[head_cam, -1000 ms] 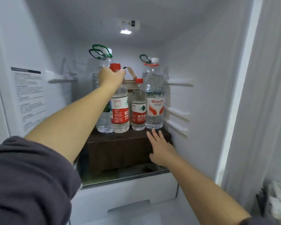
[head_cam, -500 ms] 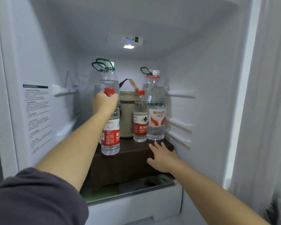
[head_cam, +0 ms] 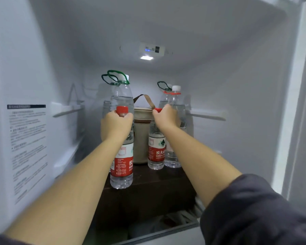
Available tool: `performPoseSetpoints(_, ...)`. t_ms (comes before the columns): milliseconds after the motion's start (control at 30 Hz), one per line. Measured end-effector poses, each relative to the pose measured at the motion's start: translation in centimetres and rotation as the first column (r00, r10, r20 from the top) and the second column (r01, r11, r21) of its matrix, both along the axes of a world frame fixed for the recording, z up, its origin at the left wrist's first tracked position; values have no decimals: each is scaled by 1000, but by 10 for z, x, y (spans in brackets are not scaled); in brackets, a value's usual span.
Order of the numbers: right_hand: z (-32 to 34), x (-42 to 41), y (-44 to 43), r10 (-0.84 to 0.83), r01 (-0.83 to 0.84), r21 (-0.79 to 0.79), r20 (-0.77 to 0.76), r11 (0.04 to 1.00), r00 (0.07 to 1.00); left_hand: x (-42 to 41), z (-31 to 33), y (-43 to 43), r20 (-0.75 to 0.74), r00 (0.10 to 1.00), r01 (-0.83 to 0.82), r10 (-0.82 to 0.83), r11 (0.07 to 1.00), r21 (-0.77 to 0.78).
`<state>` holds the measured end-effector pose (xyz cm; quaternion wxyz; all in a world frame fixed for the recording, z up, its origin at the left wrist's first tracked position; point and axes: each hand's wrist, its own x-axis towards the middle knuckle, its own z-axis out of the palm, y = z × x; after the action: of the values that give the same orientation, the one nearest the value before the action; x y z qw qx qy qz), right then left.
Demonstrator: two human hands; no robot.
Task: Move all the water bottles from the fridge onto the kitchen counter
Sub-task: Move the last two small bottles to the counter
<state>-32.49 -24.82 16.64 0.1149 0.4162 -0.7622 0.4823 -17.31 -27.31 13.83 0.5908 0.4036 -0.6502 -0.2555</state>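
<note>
Inside the open fridge, my left hand grips the neck of a red-labelled water bottle just below its red cap and holds it in front of the dark brown box. My right hand grips the neck of a second red-capped bottle that stands on the box. A taller white-capped bottle stands just right of it. A large bottle with a green handle stands at the back left, and another green-handled bottle is partly hidden at the back right.
A beige round bag with a brown strap stands between the bottles. White shelf rails run along both fridge walls. A printed label covers the left wall. A lamp glows on the ceiling.
My right hand rose from the brown box's front edge and took hold of the second red-capped bottle's neck. My left hand has drawn its bottle off the box and toward me.
</note>
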Motion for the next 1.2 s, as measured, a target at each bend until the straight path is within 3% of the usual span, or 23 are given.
performPoseSetpoints(133, -1, 7, -14, -78, 80, 62, -46, 995, 996, 0, 0, 1, 0, 1000, -6, 6, 1000, -18)
performPoseSetpoints(267, -6, 6, -5, -60, 56, -52, -82, 997, 995, 1, 0, 6, 7, 1000, -6, 6, 1000, -25)
performPoseSetpoints(433, -6, 2, 24, 207, -211, -293, -46, 933, 977, 2, 1, 10, -2, 1000, 7, -7, 1000, 0)
performPoseSetpoints(533, -14, 5, 32, 266, -257, -356, -26, 899, 964, 3, 1, 11, -2, 1000, 17, -17, 1000, 2)
performPoseSetpoints(833, -41, -4, 42, 314, -251, -413, 91, 876, 945, 7, -4, 11, 23, 993, 119, -118, 992, -52)
performPoseSetpoints(1033, -74, -4, 59, 466, -359, -378, 246, 853, 850, 13, -40, 20, -85, 978, 179, -193, 972, -150)
performPoseSetpoints(1200, -119, -13, 56, 464, -377, -286, 366, 881, 807, 14, -75, 20, -143, 960, 238, -240, 971, -33)
